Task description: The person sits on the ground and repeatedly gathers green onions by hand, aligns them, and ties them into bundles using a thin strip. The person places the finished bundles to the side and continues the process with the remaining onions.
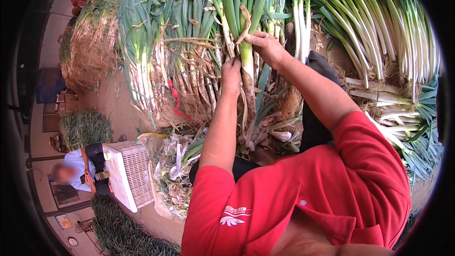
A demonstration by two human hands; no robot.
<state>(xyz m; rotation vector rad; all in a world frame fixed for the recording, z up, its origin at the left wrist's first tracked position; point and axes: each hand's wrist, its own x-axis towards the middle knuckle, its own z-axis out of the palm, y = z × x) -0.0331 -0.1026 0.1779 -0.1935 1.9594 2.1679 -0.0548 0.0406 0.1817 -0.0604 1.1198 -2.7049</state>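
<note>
A large green onion stalk stands upright before me, its green leaves up and its brownish lower stem down. My left hand grips the pale stem from the left side. With thumb and fingers, my right hand pinches a dry, papery outer leaf where the green leaves fork. Behind the stalk lie unpeeled green onions with soil on their stems and fringes of roots. Some cleaner white-stemmed ones lean just right of my right hand.
Peeled green onions lie in rows at the right, with others crosswise below them. At the left are root-fringed bundles, a sack of peelings and a white plastic crate. A person sits beyond the crate.
</note>
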